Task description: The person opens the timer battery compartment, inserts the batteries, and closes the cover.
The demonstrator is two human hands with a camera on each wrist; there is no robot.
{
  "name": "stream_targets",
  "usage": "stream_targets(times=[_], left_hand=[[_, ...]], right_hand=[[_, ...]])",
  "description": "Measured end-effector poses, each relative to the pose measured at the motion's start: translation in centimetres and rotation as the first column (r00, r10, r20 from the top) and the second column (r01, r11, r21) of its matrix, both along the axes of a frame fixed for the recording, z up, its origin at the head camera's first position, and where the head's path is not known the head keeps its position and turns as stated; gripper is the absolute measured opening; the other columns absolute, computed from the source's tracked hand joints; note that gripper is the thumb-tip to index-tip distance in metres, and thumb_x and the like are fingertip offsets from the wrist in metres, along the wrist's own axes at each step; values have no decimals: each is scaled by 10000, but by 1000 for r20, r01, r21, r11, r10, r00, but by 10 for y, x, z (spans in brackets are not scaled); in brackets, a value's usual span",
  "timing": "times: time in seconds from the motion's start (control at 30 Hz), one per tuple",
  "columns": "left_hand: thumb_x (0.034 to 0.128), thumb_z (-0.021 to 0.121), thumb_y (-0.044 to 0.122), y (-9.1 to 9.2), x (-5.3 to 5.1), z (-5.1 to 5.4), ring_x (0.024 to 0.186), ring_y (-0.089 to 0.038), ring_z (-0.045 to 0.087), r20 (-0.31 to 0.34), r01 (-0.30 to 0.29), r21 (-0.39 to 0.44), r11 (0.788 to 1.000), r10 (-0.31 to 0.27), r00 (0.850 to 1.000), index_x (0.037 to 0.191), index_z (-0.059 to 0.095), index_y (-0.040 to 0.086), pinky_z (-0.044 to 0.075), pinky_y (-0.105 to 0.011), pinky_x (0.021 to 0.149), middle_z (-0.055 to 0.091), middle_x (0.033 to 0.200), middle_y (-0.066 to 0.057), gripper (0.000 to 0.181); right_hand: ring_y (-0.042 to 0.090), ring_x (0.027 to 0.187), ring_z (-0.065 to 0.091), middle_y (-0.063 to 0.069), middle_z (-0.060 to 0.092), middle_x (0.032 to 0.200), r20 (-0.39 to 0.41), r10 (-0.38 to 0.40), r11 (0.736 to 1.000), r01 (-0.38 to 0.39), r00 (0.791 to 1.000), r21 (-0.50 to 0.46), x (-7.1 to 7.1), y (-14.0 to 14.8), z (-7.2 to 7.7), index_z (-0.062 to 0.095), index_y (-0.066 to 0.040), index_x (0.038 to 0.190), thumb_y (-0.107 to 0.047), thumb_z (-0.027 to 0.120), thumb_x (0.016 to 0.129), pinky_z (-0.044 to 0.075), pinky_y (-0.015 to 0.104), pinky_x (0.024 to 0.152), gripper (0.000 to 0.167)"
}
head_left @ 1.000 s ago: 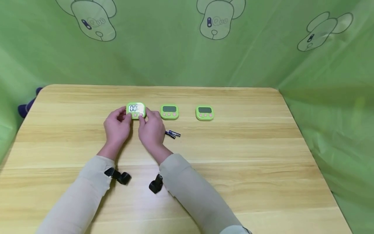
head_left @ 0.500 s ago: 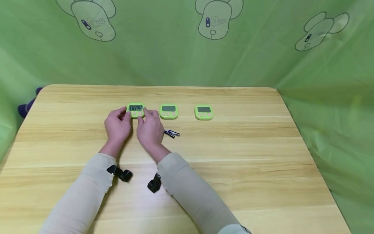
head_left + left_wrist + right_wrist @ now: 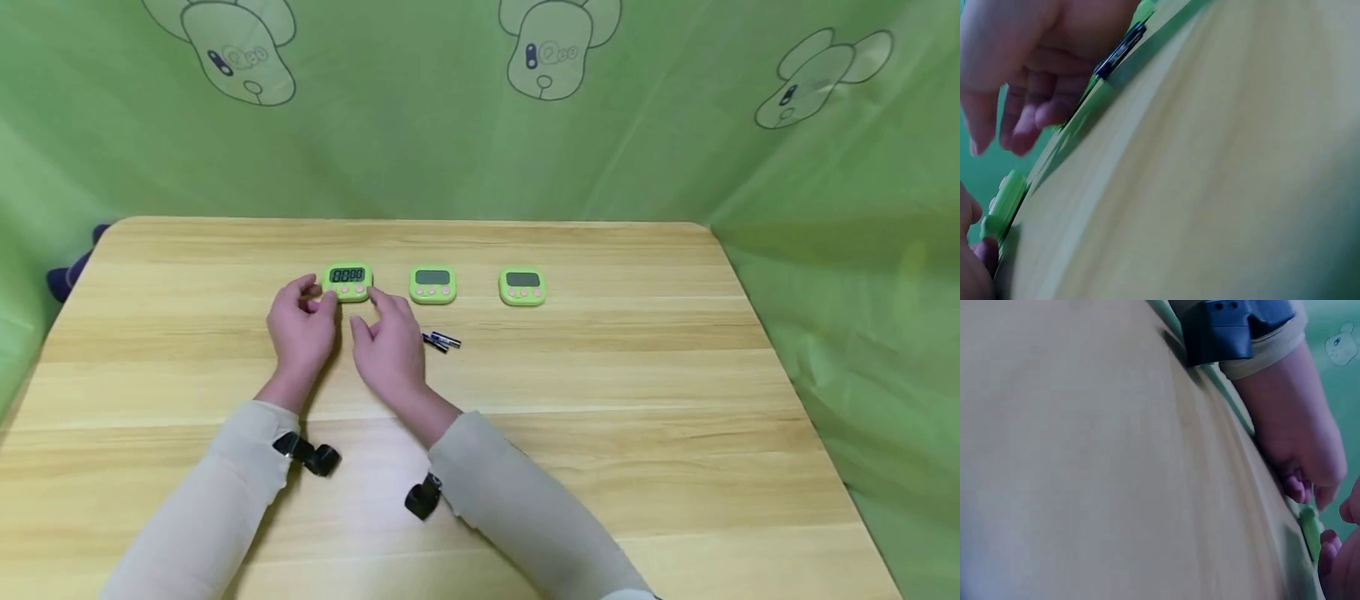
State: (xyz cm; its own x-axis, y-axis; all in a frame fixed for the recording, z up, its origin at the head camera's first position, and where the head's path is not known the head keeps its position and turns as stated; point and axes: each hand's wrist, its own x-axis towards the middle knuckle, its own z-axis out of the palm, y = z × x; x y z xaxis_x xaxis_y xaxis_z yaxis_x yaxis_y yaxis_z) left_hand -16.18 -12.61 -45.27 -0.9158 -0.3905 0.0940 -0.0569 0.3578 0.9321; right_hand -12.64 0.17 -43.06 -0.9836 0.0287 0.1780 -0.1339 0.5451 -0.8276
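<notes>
At the left of a row, a green timer (image 3: 348,282) lies face up with 00:00 on its display. The left hand (image 3: 302,333) pinches its left edge, thumb at the lower corner. Just off its lower right corner is the right hand (image 3: 390,346), fingers relaxed and holding nothing. A second timer (image 3: 432,285) and a third timer (image 3: 522,287) have blank displays. Two dark batteries (image 3: 446,340) lie beside the right hand. In the left wrist view the left timer (image 3: 1005,203) shows edge-on; the right wrist view shows it (image 3: 1311,531) between both hands.
The wooden table (image 3: 600,417) has a green curtain (image 3: 420,150) with cartoon heads behind it and along its sides. A dark purple object (image 3: 67,273) is beyond the left table edge. Small black cameras are strapped at both wrists.
The right hand has let go of the left timer and moved slightly down, its thumb and fingers spreading apart. The timer's display, lit at first, is now unlit and reads 00:00.
</notes>
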Motion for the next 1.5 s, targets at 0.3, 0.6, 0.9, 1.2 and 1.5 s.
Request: stream_targets(times=[0.3, 0.6, 0.9, 1.2, 1.5], left_hand=[[891, 681, 14, 26, 29, -1, 768, -127, 526, -139, 4, 169, 986, 20, 990, 1191, 632, -29, 468, -199, 642, 607, 991, -63, 307], [841, 750, 2, 58, 34, 0, 740, -161, 536, -165, 194, 83, 977, -178, 970, 1201, 639, -50, 470, -191, 629, 627, 1058, -156, 380], [850, 770, 86, 75, 14, 2, 727, -175, 555, -93, 276, -57, 959, -281, 955, 1228, 640, -44, 480, -274, 620, 643, 1081, -137, 421], [886, 748, 176, 80, -4, 6, 747, -211, 618, 15, 298, -202, 933, -302, 953, 1295, 617, -26, 535, -369, 715, 655, 1186, -144, 475], [920, 723, 247, 78, -10, 4, 1085, -276, 631, 73, 324, -291, 900, -317, 946, 1243, 686, 45, 486, -436, 968, 680, 1209, -116, 383]], right_hand=[[94, 589, 568, 133, 660, 1137, -126, 69, 984, -88, 990, -152, 17, 45, 10, 655, -16, 1254, -80, 774, 879, 530, 227, 501, 399], [142, 564, 577, 137, 697, 1053, -177, -42, 990, 17, 983, -139, 5, 94, -4, 705, 7, 1163, -105, 812, 839, 506, 245, 473, 359], [130, 569, 611, 133, 699, 1094, -136, -84, 991, 68, 987, -116, -13, 113, -14, 699, 14, 1165, -90, 811, 839, 515, 254, 465, 360], [116, 579, 629, 94, 692, 1181, -56, -112, 992, 108, 992, -63, -30, 113, -15, 673, -33, 1244, -137, 807, 860, 533, 268, 468, 420], [78, 628, 658, 23, 728, 1103, 46, -148, 989, 148, 988, 6, -38, 111, -17, 706, -111, 1230, -226, 789, 884, 538, 275, 503, 374]])
